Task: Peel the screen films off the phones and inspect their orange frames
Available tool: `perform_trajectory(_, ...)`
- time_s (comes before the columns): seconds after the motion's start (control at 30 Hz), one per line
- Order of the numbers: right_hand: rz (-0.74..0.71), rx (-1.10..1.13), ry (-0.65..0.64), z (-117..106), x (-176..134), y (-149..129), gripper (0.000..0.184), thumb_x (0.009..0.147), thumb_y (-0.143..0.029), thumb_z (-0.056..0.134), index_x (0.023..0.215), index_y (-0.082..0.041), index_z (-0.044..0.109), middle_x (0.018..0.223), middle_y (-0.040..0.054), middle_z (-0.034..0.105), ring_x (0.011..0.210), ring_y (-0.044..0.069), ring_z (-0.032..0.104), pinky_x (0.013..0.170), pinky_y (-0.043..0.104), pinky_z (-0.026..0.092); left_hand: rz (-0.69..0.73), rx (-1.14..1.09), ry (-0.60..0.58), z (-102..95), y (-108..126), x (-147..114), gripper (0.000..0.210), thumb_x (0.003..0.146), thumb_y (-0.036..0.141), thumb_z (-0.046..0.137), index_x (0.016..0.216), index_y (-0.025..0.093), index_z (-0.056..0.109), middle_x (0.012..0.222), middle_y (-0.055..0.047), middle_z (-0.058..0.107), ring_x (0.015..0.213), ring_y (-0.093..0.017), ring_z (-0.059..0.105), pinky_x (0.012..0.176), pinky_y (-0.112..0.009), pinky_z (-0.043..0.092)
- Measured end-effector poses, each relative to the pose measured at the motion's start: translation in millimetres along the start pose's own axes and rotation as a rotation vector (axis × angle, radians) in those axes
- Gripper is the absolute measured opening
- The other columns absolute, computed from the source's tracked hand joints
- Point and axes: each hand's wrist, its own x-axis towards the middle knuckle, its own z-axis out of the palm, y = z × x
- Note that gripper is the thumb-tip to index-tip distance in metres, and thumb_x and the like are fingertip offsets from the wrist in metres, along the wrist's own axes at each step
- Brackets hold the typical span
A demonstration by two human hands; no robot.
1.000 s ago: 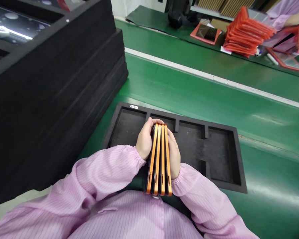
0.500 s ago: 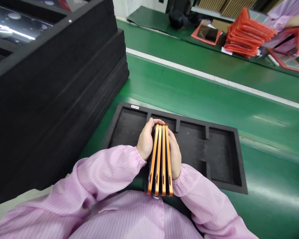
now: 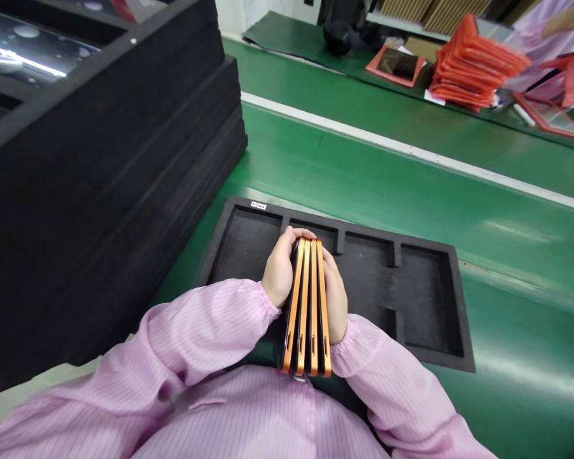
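Note:
Between my two hands stands a stack of several slim phones [image 3: 307, 306] with orange metal edges and dark faces, held on edge side by side. A small slot shows on each orange edge near my body. My left hand [image 3: 280, 268] is closed on the left side of the stack, with fingers bent over its far end. On the right side, my right hand [image 3: 335, 296] presses against the outer phone; most of its fingers are hidden. The stack is above the near part of a black foam tray [image 3: 430, 299] with recessed compartments and a white number label.
A tall pile of black foam trays [image 3: 100, 178] rises at the left. The green work surface [image 3: 363, 166] has a white strip across it. Beyond lie a stack of red-orange pouches [image 3: 476, 67] and a co-worker's pink sleeve [image 3: 536, 29].
My hands and the phones hold still. At the top right, the co-worker's arm and a red-orange pouch have shifted slightly.

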Motion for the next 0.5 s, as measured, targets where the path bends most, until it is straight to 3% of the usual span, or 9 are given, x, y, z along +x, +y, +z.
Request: perform_trajectory(0.5, 0.003, -0.024, 0.014, 1.0, -1.8, -1.0, 0.037, 0.090, -0.037, 0.046, 0.120, -0.022, 0.062, 0.131, 0.0023, 0.061, 0.124, 0.022, 0.055, 0.108, 0.035, 0.043, 0.011, -0.017, -0.008, -0.8, -2.7, -0.1, 0.041, 0.101, 0.037, 0.030, 0.081, 0.018, 0.061, 0.076, -0.002, 0.059, 0.072, -0.014, 0.058, 0.076, -0.026, 0.047)
